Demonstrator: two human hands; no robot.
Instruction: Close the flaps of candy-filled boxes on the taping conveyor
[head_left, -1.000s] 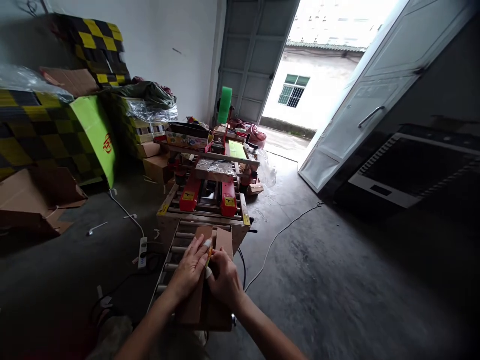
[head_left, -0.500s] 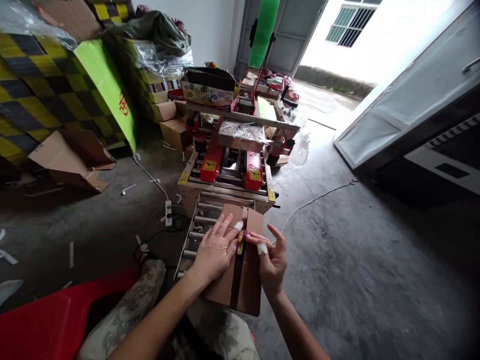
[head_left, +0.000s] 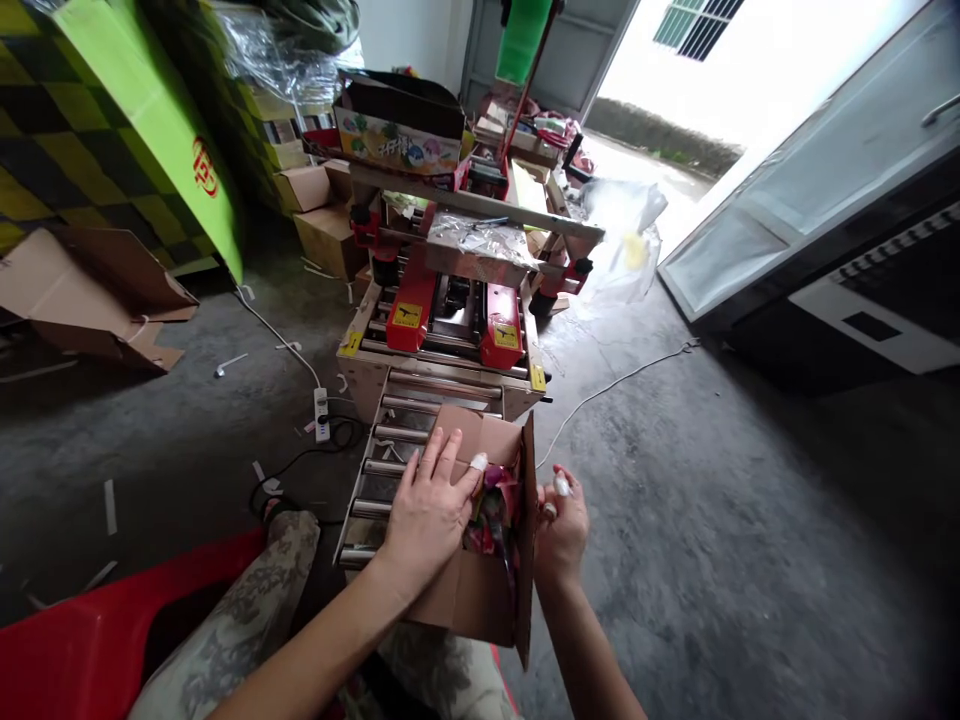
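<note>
A cardboard box point(head_left: 480, 590) sits tilted at the near end of the roller track, its right flap point(head_left: 527, 545) standing up. Colourful shiny packets point(head_left: 491, 520) show in the gap. My left hand point(head_left: 435, 510) lies over the left flap with fingers stretched out, its thumb, with a white wrap on the tip, beside the packets. Just outside the raised flap, my right hand point(head_left: 562, 530) has its fingers curled in, two of them with white wraps. Whether anything is inside those fingers is hidden.
Beyond the box, the roller track point(head_left: 367, 508) runs to a machine with red arms point(head_left: 501, 328). A printed open carton point(head_left: 397, 140) rests on top of it. A power strip point(head_left: 322, 415) with cables lies left; a red plastic seat point(head_left: 97, 640) is near me.
The right flap has swung up and outward, uncovering the packets. My right hand has gone from the middle gap to the flap's outer side. The left stays on the box; the view has tilted down.
</note>
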